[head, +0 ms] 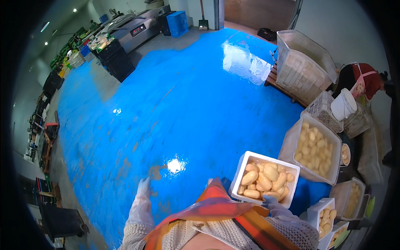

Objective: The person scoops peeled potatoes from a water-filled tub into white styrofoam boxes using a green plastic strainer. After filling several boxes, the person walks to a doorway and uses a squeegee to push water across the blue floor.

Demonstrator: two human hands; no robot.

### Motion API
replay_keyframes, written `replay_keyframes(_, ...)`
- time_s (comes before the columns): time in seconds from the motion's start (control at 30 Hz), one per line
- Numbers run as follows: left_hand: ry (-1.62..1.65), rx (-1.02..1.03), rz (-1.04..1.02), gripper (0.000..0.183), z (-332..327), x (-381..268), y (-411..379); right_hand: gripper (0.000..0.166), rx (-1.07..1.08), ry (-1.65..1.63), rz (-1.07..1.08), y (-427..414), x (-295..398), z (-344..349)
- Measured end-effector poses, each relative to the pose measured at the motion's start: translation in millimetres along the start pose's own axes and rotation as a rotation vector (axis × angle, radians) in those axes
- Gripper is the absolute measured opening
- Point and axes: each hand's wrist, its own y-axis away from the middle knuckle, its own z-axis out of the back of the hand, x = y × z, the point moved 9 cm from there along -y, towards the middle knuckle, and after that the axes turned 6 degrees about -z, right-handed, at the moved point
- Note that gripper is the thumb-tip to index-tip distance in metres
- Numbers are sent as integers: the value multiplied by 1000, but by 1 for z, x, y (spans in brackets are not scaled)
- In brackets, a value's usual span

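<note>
At my right side is a white foam box point(236, 178) full of pale, peeled root vegetables point(264, 181), perhaps lotus root, with liquid around them. My right hand point(270, 200), in a blue glove, grips the box's near rim, its fingertips at the roots just inside. The underside of the box is hidden. My left hand point(143, 187) hangs away from my body over the blue floor, in a pale glove and sleeve cover. It is blurred, with fingers extended and nothing visible in it. An orange-red apron point(212, 203) covers my front.
Wet blue floor point(187, 109) spreads ahead. Along the right stand a large tub of roots in water point(287, 150), a plastic crate point(322, 107), a white bucket point(342, 104), a big bin on a pallet point(300, 68), and a bent-over person point(364, 79). Black crates point(115, 62) stand far left.
</note>
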Motion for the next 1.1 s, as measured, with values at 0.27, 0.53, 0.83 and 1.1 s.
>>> replay_keyframes(0.27, -134, 420, -78, 68, -168, -180, -154, 27, 151, -76, 21, -49, 130, -123)
replay_keyframes(0.53, 126, 246, 257, 31, -64, -171, -221, 52, 112, -95, 119, 21, 389, -285)
replay_keyframes(0.83, 130, 155, 549, 36, -74, -201, -350, 60, -63, -118, 180, 12, 593, -359)
replay_keyframes(1.1, -227, 305, 390, 39, -148, -408, -626, 64, 127, -52, 216, -7, 680, -435)
